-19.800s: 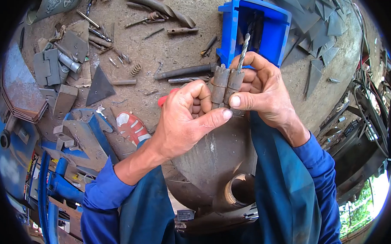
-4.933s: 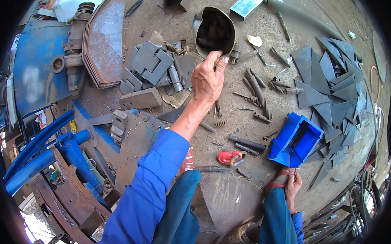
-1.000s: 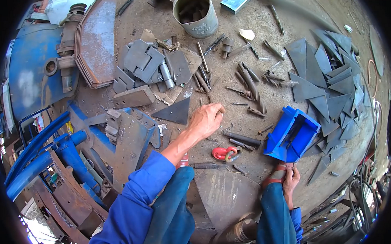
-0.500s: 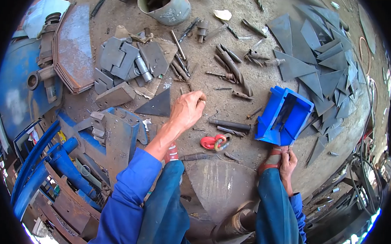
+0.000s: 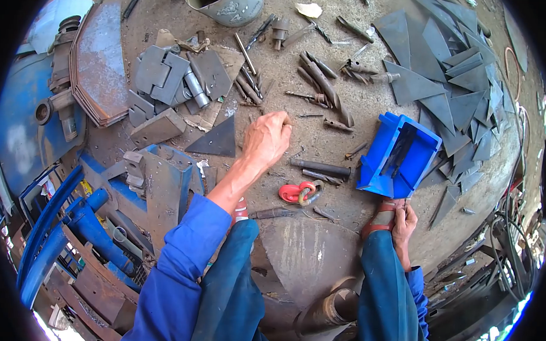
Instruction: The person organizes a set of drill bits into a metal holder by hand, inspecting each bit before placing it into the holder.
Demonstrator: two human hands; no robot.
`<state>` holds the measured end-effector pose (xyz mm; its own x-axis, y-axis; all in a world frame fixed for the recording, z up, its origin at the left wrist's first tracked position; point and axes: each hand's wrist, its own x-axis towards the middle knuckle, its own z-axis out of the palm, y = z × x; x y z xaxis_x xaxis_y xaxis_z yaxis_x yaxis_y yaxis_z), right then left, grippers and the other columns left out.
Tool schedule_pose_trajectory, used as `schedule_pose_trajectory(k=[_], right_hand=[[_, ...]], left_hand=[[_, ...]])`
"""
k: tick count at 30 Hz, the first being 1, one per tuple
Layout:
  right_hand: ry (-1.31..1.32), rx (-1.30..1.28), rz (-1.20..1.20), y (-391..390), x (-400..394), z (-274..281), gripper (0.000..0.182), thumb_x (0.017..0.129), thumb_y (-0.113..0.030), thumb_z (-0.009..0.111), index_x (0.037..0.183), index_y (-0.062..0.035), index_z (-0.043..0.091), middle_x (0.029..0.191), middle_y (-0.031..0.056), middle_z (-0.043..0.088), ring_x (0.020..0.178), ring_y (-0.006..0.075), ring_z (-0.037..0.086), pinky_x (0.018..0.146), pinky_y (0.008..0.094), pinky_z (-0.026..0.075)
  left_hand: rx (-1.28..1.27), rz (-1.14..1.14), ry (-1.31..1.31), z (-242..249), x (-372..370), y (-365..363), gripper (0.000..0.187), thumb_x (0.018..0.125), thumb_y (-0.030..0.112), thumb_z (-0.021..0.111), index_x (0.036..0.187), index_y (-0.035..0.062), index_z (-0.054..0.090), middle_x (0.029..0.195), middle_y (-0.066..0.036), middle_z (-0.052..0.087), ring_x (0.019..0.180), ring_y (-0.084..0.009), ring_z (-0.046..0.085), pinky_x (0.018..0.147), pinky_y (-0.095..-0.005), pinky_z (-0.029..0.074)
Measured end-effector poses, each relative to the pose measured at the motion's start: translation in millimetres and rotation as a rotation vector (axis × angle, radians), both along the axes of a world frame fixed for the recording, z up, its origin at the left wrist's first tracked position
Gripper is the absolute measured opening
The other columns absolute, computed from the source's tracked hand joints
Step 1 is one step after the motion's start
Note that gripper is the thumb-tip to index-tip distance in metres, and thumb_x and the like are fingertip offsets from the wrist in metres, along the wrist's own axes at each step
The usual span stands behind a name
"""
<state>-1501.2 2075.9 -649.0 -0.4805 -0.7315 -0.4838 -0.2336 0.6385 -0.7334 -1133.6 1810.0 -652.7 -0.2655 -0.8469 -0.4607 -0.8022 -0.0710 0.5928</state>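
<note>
Fingers of the left hand point(image 5: 265, 139) are curled near the drill bits point(image 5: 325, 83), and those of the right hand point(image 5: 405, 224) are bent beside the blue bin point(image 5: 378, 153), perhaps for steadying it, but whether anything is gripped cannot be told.

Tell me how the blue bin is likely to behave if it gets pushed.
The blue bin looks like moulded plastic, so it is probably stiff and fairly light in itself. The dark pieces inside may add weight and shift when it moves. Its straight-sided, boxy shape suggests it would slide on the gritty floor rather than roll.
</note>
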Motion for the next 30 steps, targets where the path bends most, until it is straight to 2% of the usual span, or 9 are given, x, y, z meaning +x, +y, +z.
schedule_pose_trajectory(k=[3, 5, 9, 10, 15, 17, 22, 24, 30], right_hand=[[-0.012, 0.014, -0.024, 2, -1, -3, 0.026, 0.094, -0.011, 0.058, 0.072, -0.0007, 0.049, 0.065, -0.0039, 0.04, 0.065, 0.0066, 0.035, 0.055, 0.0285, 0.029], [-0.015, 0.005, -0.027, 1, 1, -2, 0.026, 0.094, -0.011, 0.058, 0.072, -0.0007, 0.049, 0.065, -0.0041, 0.04, 0.064, 0.0064, 0.035, 0.055, 0.0283, 0.029], [-0.02, -0.002, -0.037, -3, 4, 2, 0.025, 0.095, -0.011, 0.059, 0.073, -0.0006, 0.052, 0.065, -0.005, 0.04, 0.063, 0.0054, 0.035, 0.055, 0.0274, 0.028], [-0.02, 0.0, -0.034, -3, 4, 1, 0.025, 0.095, -0.011, 0.059, 0.073, -0.0006, 0.052, 0.065, -0.005, 0.04, 0.063, 0.0054, 0.035, 0.055, 0.0274, 0.028], [0.012, -0.045, -0.001, -2, 2, -2, 0.025, 0.095, -0.012, 0.059, 0.074, -0.0005, 0.056, 0.064, -0.0062, 0.041, 0.062, 0.0045, 0.035, 0.054, 0.0263, 0.027], [0.013, -0.033, -0.011, -6, 5, 1, 0.025, 0.095, -0.012, 0.059, 0.074, -0.0004, 0.056, 0.064, -0.0061, 0.041, 0.062, 0.0044, 0.034, 0.054, 0.0263, 0.027], [0.027, -0.009, -0.01, -5, 4, 1, 0.025, 0.095, -0.011, 0.06, 0.073, 0.0001, 0.056, 0.063, -0.0055, 0.041, 0.061, 0.0045, 0.034, 0.053, 0.0267, 0.027], [0.045, -0.024, 0.001, -5, 3, 0, 0.024, 0.095, -0.011, 0.06, 0.073, 0.0004, 0.056, 0.063, -0.0052, 0.04, 0.061, 0.0049, 0.034, 0.053, 0.0272, 0.027], [0.056, -0.022, 0.025, -5, 2, 1, 0.023, 0.094, -0.01, 0.059, 0.074, 0.0011, 0.056, 0.063, -0.0051, 0.04, 0.062, 0.005, 0.035, 0.054, 0.0276, 0.027]], left_hand=[[-0.051, 0.063, -0.072, -2, 10, -8, 0.015, 0.09, 0.017, 0.064, 0.096, 0.0035, 0.067, 0.091, -0.016, 0.069, 0.086, -0.0323, 0.069, 0.077, -0.0442, 0.053], [-0.145, 0.165, -0.114, -2, 16, -18, 0.014, 0.091, 0.017, 0.064, 0.097, 0.0042, 0.064, 0.095, -0.016, 0.067, 0.089, -0.0354, 0.067, 0.079, -0.0473, 0.053], [-0.376, 0.173, -0.197, -9, 23, -36, 0.028, 0.088, 0.018, 0.07, 0.111, 0.0067, 0.057, 0.106, -0.016, 0.058, 0.086, -0.0357, 0.066, 0.074, -0.0477, 0.054], [-0.361, 0.162, -0.213, -7, 22, -41, 0.037, 0.086, 0.017, 0.071, 0.117, 0.0076, 0.053, 0.107, -0.018, 0.053, 0.087, -0.038, 0.065, 0.073, -0.0476, 0.055], [-0.377, 0.139, -0.295, -14, 13, -52, 0.041, 0.082, 0.012, 0.069, 0.119, 0.0062, 0.052, 0.106, -0.02, 0.053, 0.093, -0.039, 0.061, 0.073, -0.0478, 0.057], [-0.452, -0.01, -0.31, -20, 14, -55, 0.041, 0.082, 0.013, 0.068, 0.119, 0.0062, 0.052, 0.106, -0.02, 0.053, 0.094, -0.0395, 0.061, 0.072, -0.0494, 0.057], [-0.353, -0.054, -0.397, -15, 8, -59, 0.039, 0.084, 0.016, 0.068, 0.116, 0.0046, 0.048, 0.107, -0.021, 0.054, 0.099, -0.042, 0.061, 0.072, -0.0513, 0.058], [-0.308, 0.014, -0.468, -14, 4, -59, 0.042, 0.085, 0.017, 0.068, 0.117, 0.0046, 0.044, 0.106, -0.023, 0.055, 0.102, -0.0433, 0.062, 0.073, -0.0516, 0.058], [-0.299, 0.051, -0.46, -15, 6, -67, 0.042, 0.085, 0.017, 0.069, 0.117, 0.0042, 0.045, 0.106, -0.025, 0.058, 0.092, -0.0452, 0.067, 0.072, -0.0525, 0.059]])
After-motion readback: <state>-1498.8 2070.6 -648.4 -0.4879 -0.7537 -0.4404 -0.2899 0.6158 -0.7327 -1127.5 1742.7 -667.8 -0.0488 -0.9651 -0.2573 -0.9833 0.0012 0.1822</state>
